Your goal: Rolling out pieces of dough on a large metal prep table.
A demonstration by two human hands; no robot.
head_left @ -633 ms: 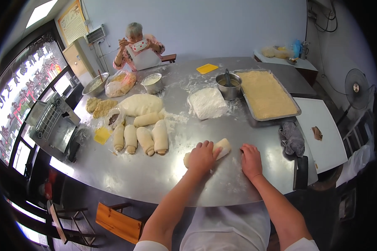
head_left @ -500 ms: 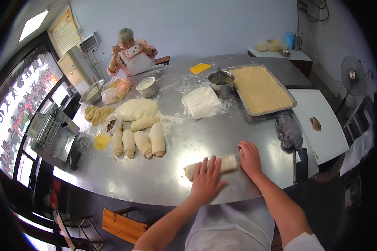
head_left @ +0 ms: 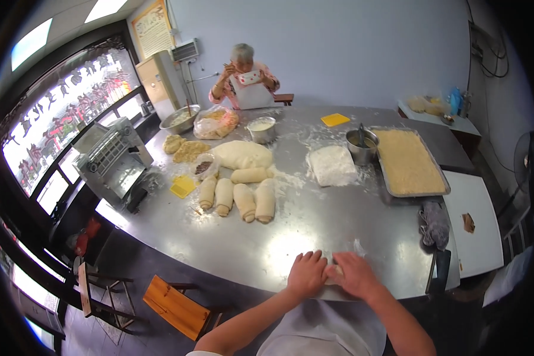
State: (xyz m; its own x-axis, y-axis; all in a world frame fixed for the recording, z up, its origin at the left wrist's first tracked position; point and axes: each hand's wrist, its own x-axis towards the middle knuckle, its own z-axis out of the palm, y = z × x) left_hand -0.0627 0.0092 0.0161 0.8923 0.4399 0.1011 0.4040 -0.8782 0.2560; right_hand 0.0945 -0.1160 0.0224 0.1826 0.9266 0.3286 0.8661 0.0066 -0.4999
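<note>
Close to the table's front edge, my left hand (head_left: pixel 307 275) and my right hand (head_left: pixel 355 275) meet over a piece of pale dough (head_left: pixel 334 273). Their curled fingers grip it from both sides, and only a small bit shows between them, the rest being covered. Farther left lie several rolled dough logs (head_left: pixel 244 202), with one more log (head_left: pixel 250 175) set crosswise behind them. A large flattened dough mound (head_left: pixel 243 155) rests behind that.
A floury white slab (head_left: pixel 332 166), a metal pot (head_left: pixel 362 153) and a filled baking tray (head_left: pixel 410 160) stand right of centre. A grey cloth (head_left: pixel 434 225) lies at the right edge. Left is a metal machine (head_left: pixel 113 160). Across the table a person (head_left: pixel 243 77) holds a bowl.
My hands have come together around the dough; before, the left lay flat on the roll and the right rested beside it. The whole view has swung left.
</note>
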